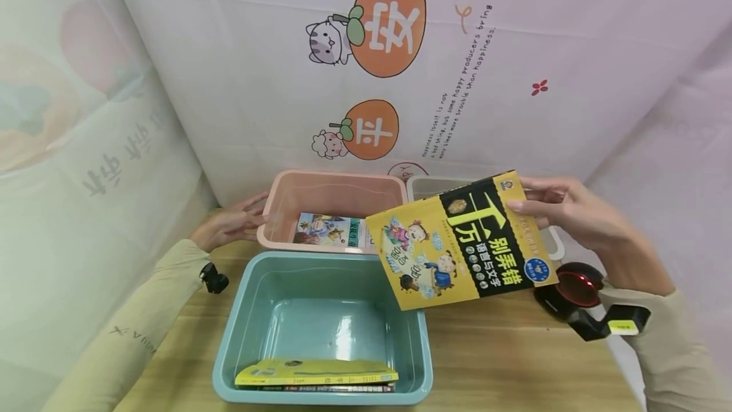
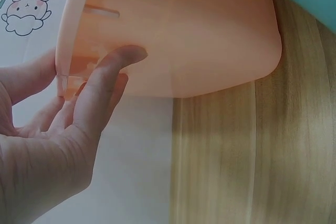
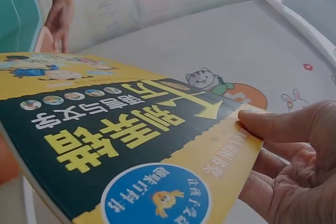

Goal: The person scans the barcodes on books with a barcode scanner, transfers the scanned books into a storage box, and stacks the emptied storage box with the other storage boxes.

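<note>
My right hand (image 1: 563,208) grips a yellow and black children's book (image 1: 457,240) by its right edge, thumb on the front cover. The book is tilted in the air over the front of the white bin (image 1: 440,184) and the right rim of the teal bin (image 1: 426,361). In the right wrist view the thumb and the book's cover (image 3: 136,124) show close up. My left hand (image 1: 234,221) touches the left end of the pink bin (image 1: 337,183); the left wrist view shows its fingers spread at the rim and outer wall. A colourful book (image 1: 326,231) lies in the pink bin.
Inside the teal bin, yellow-spined books (image 1: 314,374) lie along the near wall. A black and red computer mouse (image 1: 577,285) sits on the wooden table (image 1: 515,361) near the right wrist. A printed white cloth (image 1: 257,81) hangs behind the bins.
</note>
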{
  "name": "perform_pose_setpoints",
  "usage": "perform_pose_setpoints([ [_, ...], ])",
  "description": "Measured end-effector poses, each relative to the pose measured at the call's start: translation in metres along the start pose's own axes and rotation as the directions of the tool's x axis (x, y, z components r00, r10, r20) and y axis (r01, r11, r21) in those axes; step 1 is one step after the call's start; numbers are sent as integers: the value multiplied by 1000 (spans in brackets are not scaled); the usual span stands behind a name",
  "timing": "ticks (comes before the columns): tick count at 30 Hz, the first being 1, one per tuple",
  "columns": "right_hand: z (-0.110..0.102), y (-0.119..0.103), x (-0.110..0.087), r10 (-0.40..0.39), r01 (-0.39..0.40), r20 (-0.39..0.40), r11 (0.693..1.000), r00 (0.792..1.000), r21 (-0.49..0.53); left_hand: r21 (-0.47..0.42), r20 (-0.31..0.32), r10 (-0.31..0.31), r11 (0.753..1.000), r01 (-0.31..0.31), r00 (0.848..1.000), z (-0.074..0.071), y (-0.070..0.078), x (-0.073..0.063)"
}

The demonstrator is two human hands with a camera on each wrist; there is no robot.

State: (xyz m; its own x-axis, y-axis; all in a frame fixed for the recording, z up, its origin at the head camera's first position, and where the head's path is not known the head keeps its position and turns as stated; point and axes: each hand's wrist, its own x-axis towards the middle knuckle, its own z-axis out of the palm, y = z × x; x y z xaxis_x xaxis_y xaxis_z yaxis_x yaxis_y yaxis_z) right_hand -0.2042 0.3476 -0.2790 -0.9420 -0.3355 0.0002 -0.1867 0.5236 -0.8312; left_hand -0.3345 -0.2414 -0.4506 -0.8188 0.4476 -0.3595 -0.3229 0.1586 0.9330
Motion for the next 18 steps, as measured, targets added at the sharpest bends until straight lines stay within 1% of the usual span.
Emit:
perform_pose_setpoints([
  [5, -13, -3, -11, -16, 11, -77, 998, 997, -62, -5, 13, -10, 1000, 10, 1000, 2, -1, 1],
  [8, -20, -4, -18, -10, -2, -123, 995, 992, -97, 8, 27, -17, 1000, 17, 999, 2, -1, 1],
  [10, -25, -4, -23, -1, -17, -139, 991, 990, -129, -8, 39, -25, 1000, 26, 999, 2, -1, 1],
  [12, -28, -4, -27, 7, -29, -139, 986, 990, -162, -17, 59, -21, 1000, 22, 998, 1, 0, 0],
  [14, -30, -2, -31, 6, -30, -123, 979, 992, -200, -24, 74, -17, 1000, 19, 997, 0, 1, 0],
  [18, -28, 8, -38, 34, -57, -91, 963, 995, -263, -47, 83, -24, 999, 28, 996, -1, 1, 0],
])
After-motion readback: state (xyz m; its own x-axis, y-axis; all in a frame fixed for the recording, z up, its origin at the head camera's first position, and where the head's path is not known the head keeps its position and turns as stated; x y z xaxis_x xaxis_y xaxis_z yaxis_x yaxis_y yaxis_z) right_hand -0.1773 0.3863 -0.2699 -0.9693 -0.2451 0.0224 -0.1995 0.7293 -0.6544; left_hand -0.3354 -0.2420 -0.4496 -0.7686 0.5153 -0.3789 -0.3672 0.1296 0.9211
